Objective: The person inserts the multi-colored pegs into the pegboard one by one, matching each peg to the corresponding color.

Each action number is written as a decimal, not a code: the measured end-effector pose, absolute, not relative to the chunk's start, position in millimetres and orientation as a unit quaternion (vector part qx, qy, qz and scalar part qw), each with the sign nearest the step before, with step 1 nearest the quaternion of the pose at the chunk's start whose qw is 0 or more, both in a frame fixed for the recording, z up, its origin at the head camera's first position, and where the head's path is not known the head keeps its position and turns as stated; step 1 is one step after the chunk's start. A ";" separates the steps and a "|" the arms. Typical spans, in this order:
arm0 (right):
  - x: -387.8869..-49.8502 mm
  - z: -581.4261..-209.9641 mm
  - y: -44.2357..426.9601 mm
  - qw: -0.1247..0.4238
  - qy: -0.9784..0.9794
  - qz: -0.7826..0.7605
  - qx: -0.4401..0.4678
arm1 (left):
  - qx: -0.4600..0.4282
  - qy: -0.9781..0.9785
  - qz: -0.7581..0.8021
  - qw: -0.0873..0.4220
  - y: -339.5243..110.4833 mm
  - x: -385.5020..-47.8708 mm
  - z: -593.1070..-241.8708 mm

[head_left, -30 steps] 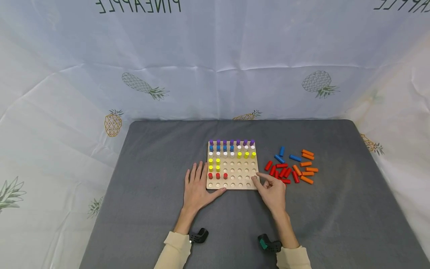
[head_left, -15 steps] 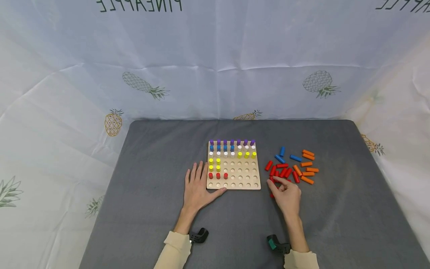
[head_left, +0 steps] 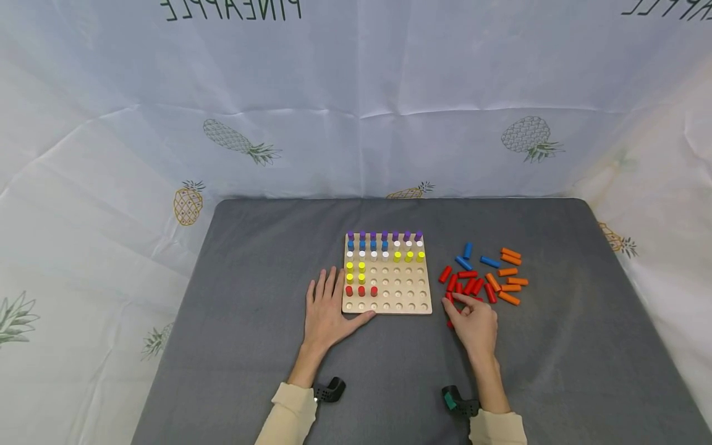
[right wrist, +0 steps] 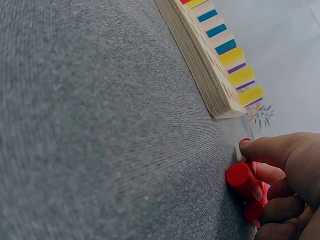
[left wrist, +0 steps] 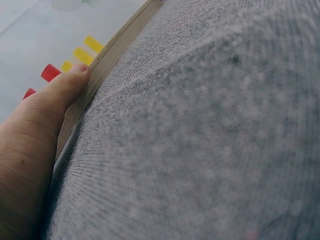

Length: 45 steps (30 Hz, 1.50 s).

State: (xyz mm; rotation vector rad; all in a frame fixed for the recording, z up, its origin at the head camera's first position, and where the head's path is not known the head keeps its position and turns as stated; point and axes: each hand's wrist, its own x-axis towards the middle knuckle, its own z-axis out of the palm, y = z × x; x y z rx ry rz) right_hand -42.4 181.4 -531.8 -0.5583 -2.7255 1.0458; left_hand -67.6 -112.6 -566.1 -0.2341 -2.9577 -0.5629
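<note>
A wooden pegboard [head_left: 397, 296] holds upright purple, blue, white, yellow and red pegs; open holes show in its front right part. My left hand [head_left: 325, 318] lies flat along the board's left side, fingers spread. Its thumb [left wrist: 62, 92] rests at the board's front edge in the left wrist view. Right of the board, at the near left of the loose pegs, my right hand [head_left: 477, 324] pinches a red peg [right wrist: 245, 140] between thumb and index finger, mostly hidden by them. Another red peg [right wrist: 242, 178] lies just below those fingers.
Loose red pegs [head_left: 467, 274], blue pegs [head_left: 489, 261] and orange pegs [head_left: 508, 298] lie scattered right of the board on the grey cloth-covered table [head_left: 250, 259]. A pineapple-print curtain [head_left: 389, 148] hangs behind the table.
My right hand has moved right, from the board's right edge to the red pegs, and has stayed there over the last half second. The left hand has not moved.
</note>
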 end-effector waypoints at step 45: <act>-43.5 -520.8 170.9 0.122 -0.907 0.370 -0.161 | -0.070 -0.978 -0.192 0.039 -112.4 -67.1 -564.7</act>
